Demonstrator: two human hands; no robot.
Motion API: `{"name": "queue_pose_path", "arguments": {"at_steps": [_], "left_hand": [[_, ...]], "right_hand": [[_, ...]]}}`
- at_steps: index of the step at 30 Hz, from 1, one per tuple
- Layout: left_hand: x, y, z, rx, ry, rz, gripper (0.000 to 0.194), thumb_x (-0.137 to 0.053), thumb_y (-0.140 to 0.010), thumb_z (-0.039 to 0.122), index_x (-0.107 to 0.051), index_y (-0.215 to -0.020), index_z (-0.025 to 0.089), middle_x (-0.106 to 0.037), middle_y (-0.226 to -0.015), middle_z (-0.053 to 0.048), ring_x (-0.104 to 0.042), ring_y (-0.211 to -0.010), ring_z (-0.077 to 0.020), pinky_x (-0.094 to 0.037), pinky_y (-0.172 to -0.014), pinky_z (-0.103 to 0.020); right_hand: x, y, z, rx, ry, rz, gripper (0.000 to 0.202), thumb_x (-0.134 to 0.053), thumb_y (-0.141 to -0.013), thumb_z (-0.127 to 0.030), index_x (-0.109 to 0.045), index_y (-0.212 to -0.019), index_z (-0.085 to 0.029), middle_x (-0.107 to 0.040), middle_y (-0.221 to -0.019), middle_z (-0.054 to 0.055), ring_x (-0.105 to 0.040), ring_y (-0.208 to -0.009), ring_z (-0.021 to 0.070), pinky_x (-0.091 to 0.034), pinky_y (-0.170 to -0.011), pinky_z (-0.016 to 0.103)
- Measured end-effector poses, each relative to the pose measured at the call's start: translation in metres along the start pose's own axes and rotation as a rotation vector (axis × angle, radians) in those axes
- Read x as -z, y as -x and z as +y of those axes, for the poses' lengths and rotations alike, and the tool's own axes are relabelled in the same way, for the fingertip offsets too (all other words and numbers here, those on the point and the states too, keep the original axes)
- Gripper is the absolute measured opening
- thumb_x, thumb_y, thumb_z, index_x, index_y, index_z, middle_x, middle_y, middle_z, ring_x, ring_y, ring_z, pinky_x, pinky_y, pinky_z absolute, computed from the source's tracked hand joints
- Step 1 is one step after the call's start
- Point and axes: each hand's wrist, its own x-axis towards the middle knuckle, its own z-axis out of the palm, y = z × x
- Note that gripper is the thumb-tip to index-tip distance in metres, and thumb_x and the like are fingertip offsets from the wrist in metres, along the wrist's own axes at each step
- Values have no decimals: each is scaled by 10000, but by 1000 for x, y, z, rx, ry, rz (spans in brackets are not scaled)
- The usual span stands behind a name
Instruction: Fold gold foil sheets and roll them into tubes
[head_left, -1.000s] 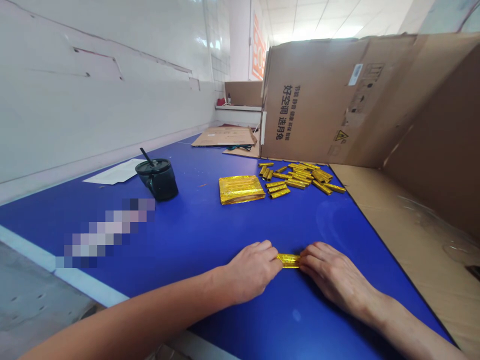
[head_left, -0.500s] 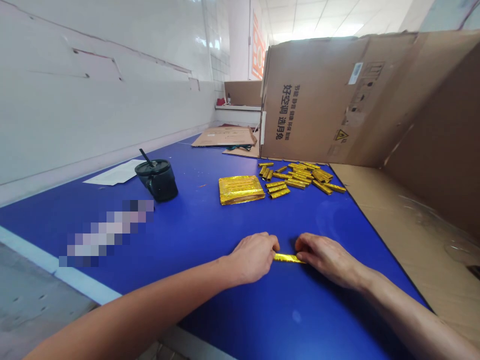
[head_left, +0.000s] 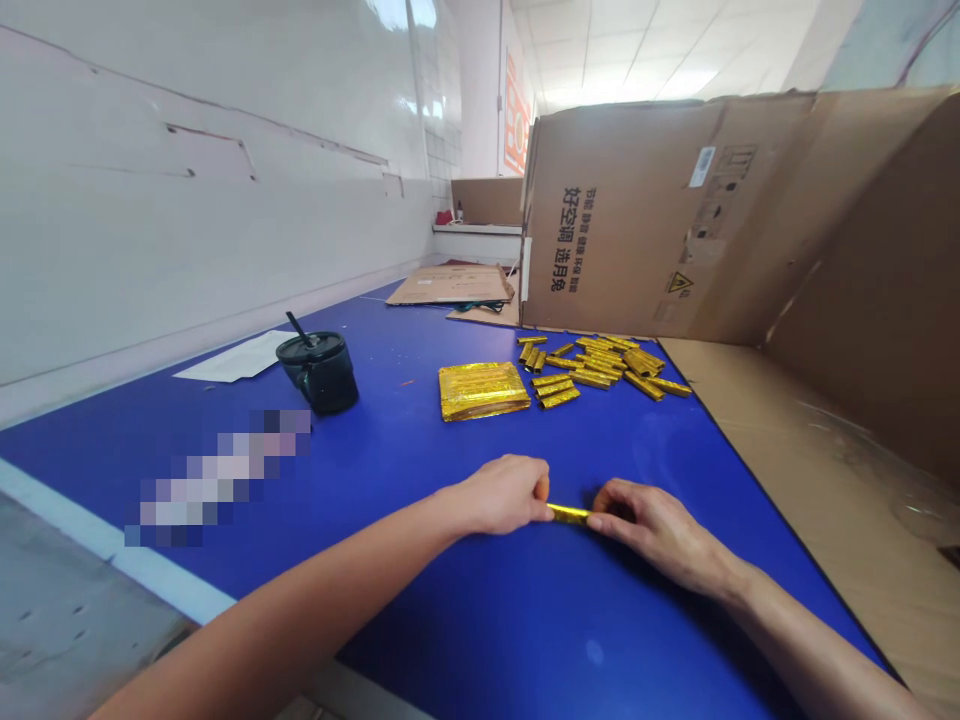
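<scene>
We pinch a gold strip (head_left: pixel 568 514) by its ends, left hand (head_left: pixel 511 494) and right hand (head_left: pixel 654 522); gold stack (head_left: pixel 484 389) lies farther out, left.

Scene captured from wearer's head, view aimed forward and down; tabletop (head_left: pixel 487 640) seen close, cardboard box (head_left: pixel 630 220) framed beyond.

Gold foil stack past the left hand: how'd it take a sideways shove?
Gold foil stack would likely slide, not roll or tip: it lies flat and low on the blue table. Top layers may slip, since its near edge looks layered and no band shows. Shiny faces suggest it might be slippery.
</scene>
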Motion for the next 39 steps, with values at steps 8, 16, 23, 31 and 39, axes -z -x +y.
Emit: {"name": "queue_pose_path", "arguments": {"at_steps": [8,16,23,31,39], "left_hand": [[15,-27,8,-119,393,205,93,-565,-681,152,-511,-754,132,-513,-684,22,-482,-634,-87,-392,-600,-200],[-14,-23,15,-22,1256,223,300,-690,-563,202,-575,-823,106,-539,-685,3,-501,-623,-90,-396,-636,-238],[-25,-19,22,23,1253,132,217,-710,-537,247,-593,-658,109,-552,-613,11,-490,-587,-94,-376,-622,-229],[-24,-16,21,-7,1256,140,210,-707,-554,243,-567,-637,111,-532,-589,19,-467,-554,-80,-373,-572,-210],[-18,-18,16,25,1233,265,257,-682,-596,337,-555,-613,114,-548,-581,5,-482,-531,-85,-380,-543,-214]], "right_hand": [[-7,1,-3,-106,-492,-48,361,-411,-792,-494,-390,-607,-185,-311,-533,-69,-253,-472,73,-214,-417,203],[-22,-2,-9,-110,-625,154,392,-434,-775,-504,-373,-557,-183,-288,-493,-73,-221,-451,68,-191,-403,209],[-30,1,-12,-56,-587,232,388,-420,-792,-483,-403,-554,-177,-301,-517,-57,-247,-469,75,-225,-410,207],[-33,2,-16,-91,-612,134,395,-381,-802,-508,-403,-583,-180,-305,-524,-56,-240,-466,77,-220,-405,205],[-32,4,-16,-33,-441,224,418,-371,-808,-490,-278,-524,-197,-246,-538,-51,-231,-496,91,-236,-441,219]]}}
